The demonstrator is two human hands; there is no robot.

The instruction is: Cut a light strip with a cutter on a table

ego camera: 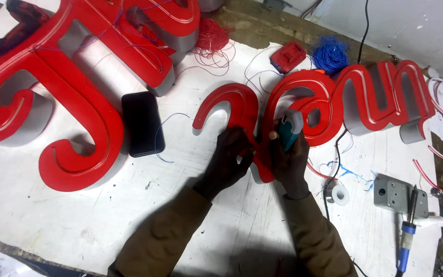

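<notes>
L hand [227, 159] presses curled fingers on red sign letter [255, 123], mid white table [78, 215]. R hand [288, 159] wraps tight round teal glue gun [289, 128], nozzle at letter. Black phone [142, 124] lies well left; soldering iron [408, 231] far right.

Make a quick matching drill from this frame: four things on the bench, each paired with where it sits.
Things:
1. black phone
2. teal tool
3. soldering iron
4. blue wire bundle

Places:
A. in the right hand
B. at the table's far edge, above the small red letters
C. near right, beside a grey metal box
D. lying by the big red letter

Pairs: 1-D, 2-A, 3-C, 4-B
</notes>
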